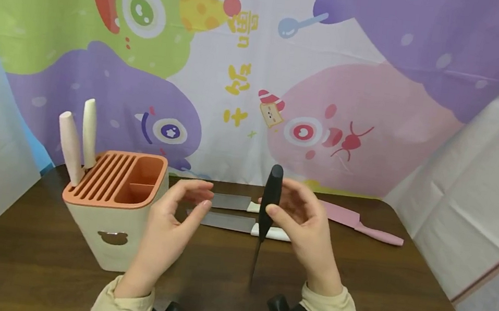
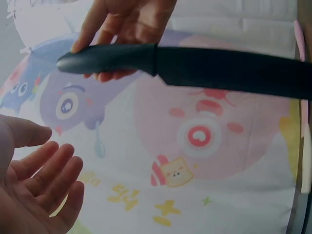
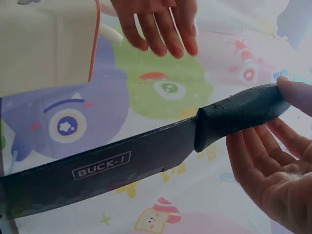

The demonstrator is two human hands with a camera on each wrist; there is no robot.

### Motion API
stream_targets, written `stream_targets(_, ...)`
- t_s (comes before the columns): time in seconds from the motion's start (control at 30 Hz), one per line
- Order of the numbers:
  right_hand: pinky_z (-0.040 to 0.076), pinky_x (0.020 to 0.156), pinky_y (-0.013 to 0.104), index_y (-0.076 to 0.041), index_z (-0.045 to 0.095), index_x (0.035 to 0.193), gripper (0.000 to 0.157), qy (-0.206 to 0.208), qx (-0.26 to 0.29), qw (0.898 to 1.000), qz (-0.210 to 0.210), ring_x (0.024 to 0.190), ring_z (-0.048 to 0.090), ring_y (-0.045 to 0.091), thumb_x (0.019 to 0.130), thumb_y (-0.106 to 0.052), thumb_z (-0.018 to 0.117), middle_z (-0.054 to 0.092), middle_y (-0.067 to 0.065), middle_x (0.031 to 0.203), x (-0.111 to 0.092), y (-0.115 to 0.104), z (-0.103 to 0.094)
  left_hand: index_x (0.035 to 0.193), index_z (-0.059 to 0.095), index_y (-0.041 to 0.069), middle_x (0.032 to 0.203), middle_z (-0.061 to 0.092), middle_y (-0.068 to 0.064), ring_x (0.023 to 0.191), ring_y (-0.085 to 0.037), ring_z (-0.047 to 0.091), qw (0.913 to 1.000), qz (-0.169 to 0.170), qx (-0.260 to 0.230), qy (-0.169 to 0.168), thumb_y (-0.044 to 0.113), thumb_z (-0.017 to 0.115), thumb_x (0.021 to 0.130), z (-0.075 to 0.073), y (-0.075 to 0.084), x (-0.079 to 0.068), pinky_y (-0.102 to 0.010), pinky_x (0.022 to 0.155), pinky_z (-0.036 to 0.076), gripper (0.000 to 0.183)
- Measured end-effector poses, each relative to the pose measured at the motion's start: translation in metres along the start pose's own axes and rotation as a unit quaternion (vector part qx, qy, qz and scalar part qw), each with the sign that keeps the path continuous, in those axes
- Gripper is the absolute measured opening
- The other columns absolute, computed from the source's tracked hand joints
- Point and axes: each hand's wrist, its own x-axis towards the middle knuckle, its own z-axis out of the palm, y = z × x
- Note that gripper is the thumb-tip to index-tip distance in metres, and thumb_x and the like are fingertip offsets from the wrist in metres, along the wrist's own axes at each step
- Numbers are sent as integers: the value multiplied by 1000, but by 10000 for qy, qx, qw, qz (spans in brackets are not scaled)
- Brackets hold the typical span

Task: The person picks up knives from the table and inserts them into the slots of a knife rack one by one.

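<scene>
A black knife [image 1: 271, 195] hangs blade down in my right hand [image 1: 310, 232], its handle pinched between thumb and fingers. In the right wrist view, its dark blade [image 3: 107, 168] bears the lettering "BUCK-I". My left hand [image 1: 173, 229] is held up beside the knife, holding nothing, its fingers loosely bent and apart from the handle. To its left stands a cream knife block [image 1: 86, 223] with an orange slotted top. A pale pink handle [image 1: 69, 145] and a cream handle [image 1: 89, 134] stick up from the slots.
Two white-handled knives lie behind my hands, the nearer with its blade [image 1: 231, 222] pointing left. A pink cleaver [image 1: 341, 214] rests at the right back. All lie on a dark wooden table [image 1: 400, 301]. A cartoon-printed cloth [image 1: 250, 150] hangs behind the far edge.
</scene>
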Motion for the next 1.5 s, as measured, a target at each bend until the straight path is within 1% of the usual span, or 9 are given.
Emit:
stream_targets(0.13,53,72,27,-2,57,113,37,80,-105,9998,-147,84,62,15,78,8,63,64,0,92,-2,-3,0,109,60,13,94,65,2,87,-11,60,9996,97,-39,-266,6,63,84,9,2,-3,-26,76,48,26)
stream_targets(0.2,53,71,27,-2,57,113,38,54,-65,9994,-334,84,61,15,77,10,63,62,1,92,-3,-3,1,108,60,13,94,65,3,86,-11,60,9992,133,-82,-370,5,64,83,12,3,-5,-28,77,48,27)
stream_targets(0.3,52,72,26,-3,58,113,38,-42,4,9987,-505,83,60,15,78,10,63,62,1,92,-3,-3,2,109,60,15,95,64,3,85,-10,60,9985,90,-170,-503,5,65,82,16,3,-7,-27,76,49,29)
stream_targets(0.57,50,78,28,5,55,113,34,-274,-386,9980,-422,85,60,16,81,3,64,62,-2,93,-2,-1,10,112,59,22,96,64,5,87,-8,59,9944,-280,-286,-973,13,66,83,22,0,-9,-27,78,48,31)
stream_targets(0.77,50,80,29,2,56,115,35,-204,-361,9979,-490,86,61,15,81,2,64,62,-1,96,-3,0,13,113,59,22,98,63,7,89,-8,58,9916,-210,-425,-1201,17,67,83,28,-1,-12,-28,80,47,31)
stream_targets(0.87,50,79,28,2,55,115,35,-159,-335,9981,-485,86,61,15,81,1,64,61,-2,98,-5,0,15,110,60,22,100,61,9,91,-8,57,9914,-123,-423,-1233,20,67,83,30,0,-13,-28,81,47,29)
stream_targets(1.03,51,75,27,4,54,116,36,-179,-303,9985,-430,88,61,14,82,-3,64,62,-2,97,-6,0,20,107,61,20,101,61,9,91,-9,57,9921,49,-417,-1179,17,69,81,32,2,-13,-28,81,47,27)
stream_targets(1.17,51,76,27,4,54,117,37,-197,-320,9983,-447,89,61,14,82,-4,64,63,-2,97,-7,1,21,106,62,19,99,62,8,91,-8,57,9923,139,-358,-1181,16,70,80,32,4,-14,-28,80,47,28)
stream_targets(1.5,50,79,27,4,55,115,38,-250,-270,9985,-415,89,60,14,81,-6,66,62,-3,96,-7,3,21,106,62,19,97,62,10,90,-7,57,9945,31,-149,-1038,18,72,78,34,4,-15,-28,80,48,30)
